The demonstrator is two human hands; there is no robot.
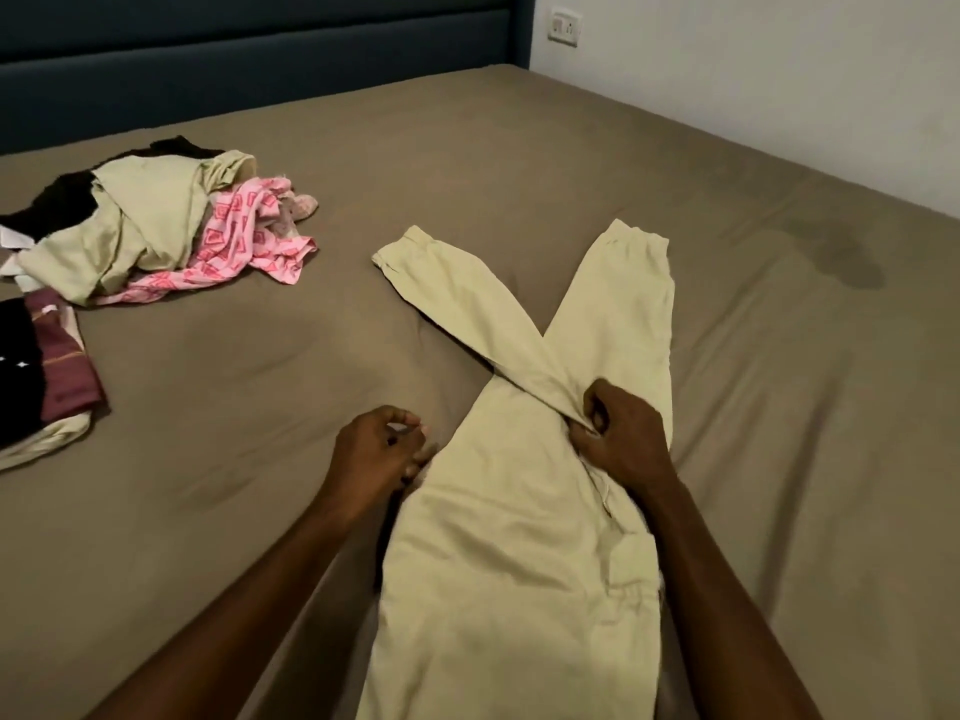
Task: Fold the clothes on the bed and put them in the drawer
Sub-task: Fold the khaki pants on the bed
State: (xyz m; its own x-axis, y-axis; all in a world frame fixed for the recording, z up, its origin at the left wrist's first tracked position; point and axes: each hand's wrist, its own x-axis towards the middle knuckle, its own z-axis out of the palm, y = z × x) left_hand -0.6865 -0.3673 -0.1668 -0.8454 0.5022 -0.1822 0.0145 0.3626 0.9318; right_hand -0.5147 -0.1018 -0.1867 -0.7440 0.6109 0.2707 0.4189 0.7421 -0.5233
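Trousers [524,537] legs crossed | my right hand [623,439] pinched crotch fabric | left hand [376,449] loosely curled, held nothing | risk: crooked fold if legs misaligned

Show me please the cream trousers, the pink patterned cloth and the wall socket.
cream trousers [524,537], head view, on the flat seat part.
pink patterned cloth [244,236], head view, on its middle folds.
wall socket [564,27], head view, on its plate.

Pale yellow trousers [524,537] flat on bed [519,163], legs crossed; unfolded clothes pile [150,226] far left
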